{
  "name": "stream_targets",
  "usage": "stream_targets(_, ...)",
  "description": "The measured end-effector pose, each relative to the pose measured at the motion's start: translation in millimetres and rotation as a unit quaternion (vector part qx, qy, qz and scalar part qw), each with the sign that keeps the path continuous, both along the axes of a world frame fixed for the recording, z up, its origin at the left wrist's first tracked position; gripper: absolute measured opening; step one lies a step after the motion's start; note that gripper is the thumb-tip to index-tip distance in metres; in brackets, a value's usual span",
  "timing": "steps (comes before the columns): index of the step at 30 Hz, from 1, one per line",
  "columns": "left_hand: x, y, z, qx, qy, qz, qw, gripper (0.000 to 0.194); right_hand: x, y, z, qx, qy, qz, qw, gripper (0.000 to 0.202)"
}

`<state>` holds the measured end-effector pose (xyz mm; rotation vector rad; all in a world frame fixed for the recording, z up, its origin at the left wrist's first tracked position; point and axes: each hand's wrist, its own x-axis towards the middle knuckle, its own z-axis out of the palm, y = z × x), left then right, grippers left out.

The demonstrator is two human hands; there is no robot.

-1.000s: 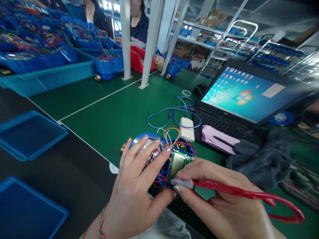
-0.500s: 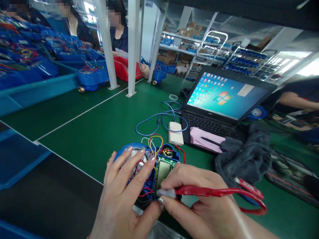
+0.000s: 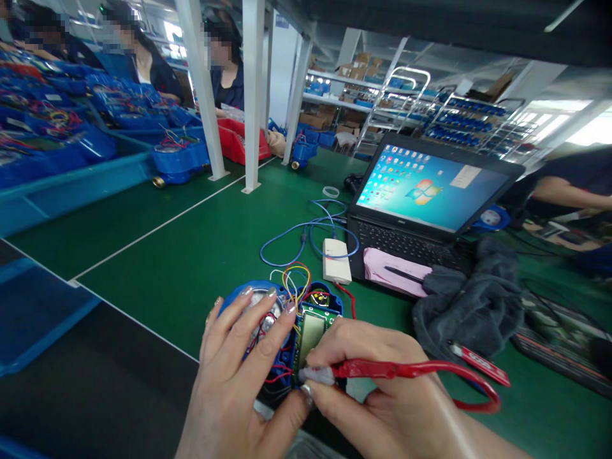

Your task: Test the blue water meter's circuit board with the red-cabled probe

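A blue water meter (image 3: 231,294) lies with its top uncovered on the bench, showing a round dial, coloured wires and a green circuit board with a grey display (image 3: 312,331). My left hand (image 3: 239,363) rests over the dial side, its fingers spread and stretched out, the thumb at the board's near edge. My right hand (image 3: 387,382) pinches a red cable (image 3: 396,369) near its grey-wrapped tip (image 3: 316,375). That tip is at the board's lower left corner, close to my left thumb. Whether it touches a contact is hidden. The cable loops back over my right hand.
Behind the meter, a white box (image 3: 336,260) with a blue cable (image 3: 282,263) sits beside an open laptop (image 3: 421,191). Right of it are a pink pad (image 3: 382,262), dark cloth (image 3: 473,312) and red-handled tool (image 3: 482,365). Posts (image 3: 252,95) and bins of meters (image 3: 124,172) stand left; people work beyond.
The view has shifted slightly. Both hands keep nearly the same place on the meter, and the cable loop has moved a little to the left.
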<state>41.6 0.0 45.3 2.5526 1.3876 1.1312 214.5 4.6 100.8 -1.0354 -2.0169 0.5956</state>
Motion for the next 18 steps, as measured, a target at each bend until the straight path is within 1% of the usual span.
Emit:
stream_targets(2, -0.5, -1.3, 0.9, -0.012, 0.005, 0.005, 1.0, 0.044, -0.1, -0.1, 0.0, -0.002, -0.004, -0.002, 1.0, 0.009)
stream_targets(10, 0.3, -0.6, -0.7, 0.0, -0.001, -0.006, 1.0, 0.044, 0.4, -3.8, 1.2, -0.02, -0.01, -0.032, 0.999, 0.012)
stream_targets(15, 1.7, -2.9, 2.6, -0.023, -0.008, -0.001, 1.0, 0.044, 3.2, -2.7, 2.7, -0.023, -0.028, -0.002, 0.999, 0.009)
stream_targets(18, 2.5, -4.9, 5.1, -0.042, -0.014, 0.0, 0.999, 0.044, 4.4, -2.0, 2.6, -0.017, -0.036, 0.005, 0.999, 0.009)
